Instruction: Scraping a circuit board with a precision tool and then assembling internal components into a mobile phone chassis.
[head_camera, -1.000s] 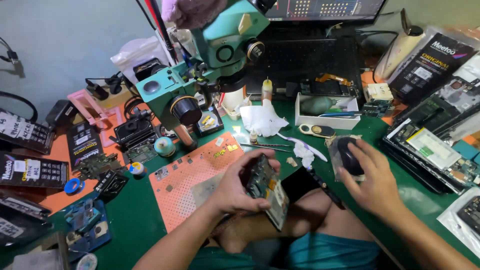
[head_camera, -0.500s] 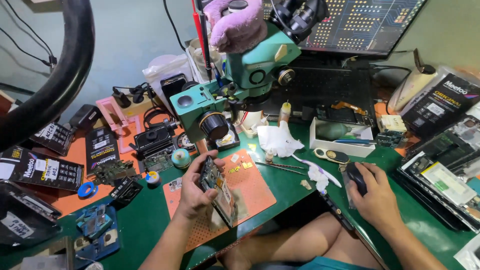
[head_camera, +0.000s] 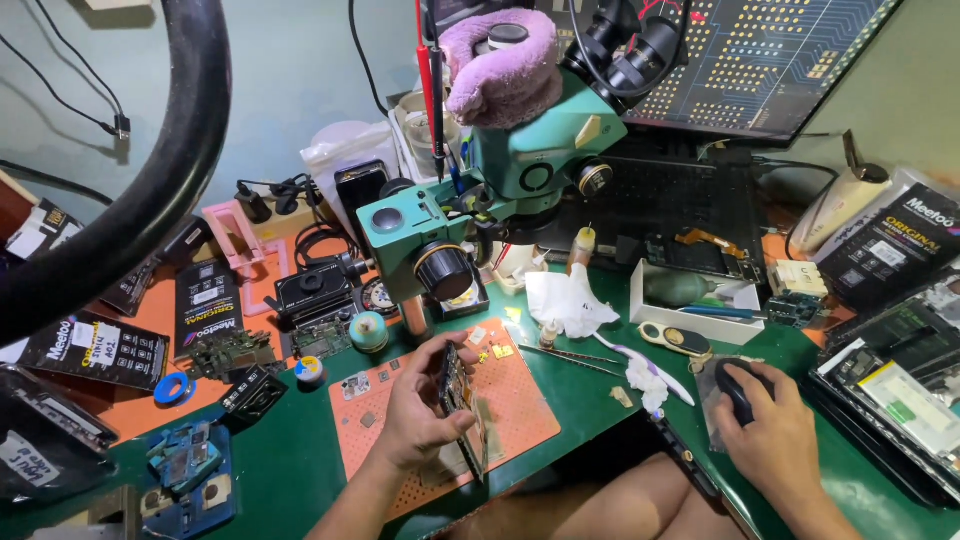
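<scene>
Left hand (head_camera: 420, 415), lower centre of frame: fingers clamped round opened phone (head_camera: 458, 405), held on edge, tilted, just above orange work mat (head_camera: 520, 415). Right hand (head_camera: 775, 440), lower right: palm down, curled over black mouse (head_camera: 738, 388) on green table mat (head_camera: 290, 465). Hands well apart. Green microscope (head_camera: 500, 175) at centre top, w/ purple fuzzy cover (head_camera: 505, 65); lens end just above phone. Tweezers (head_camera: 570, 352) & white toothbrush (head_camera: 645, 355) between hands. White tissue (head_camera: 570, 300) behind those. White tray (head_camera: 695, 295) at centre right. Blue tape roll (head_camera: 172, 388) at left. Monitor (head_camera: 790, 60) w/ yellow dot pattern, upper right.
</scene>
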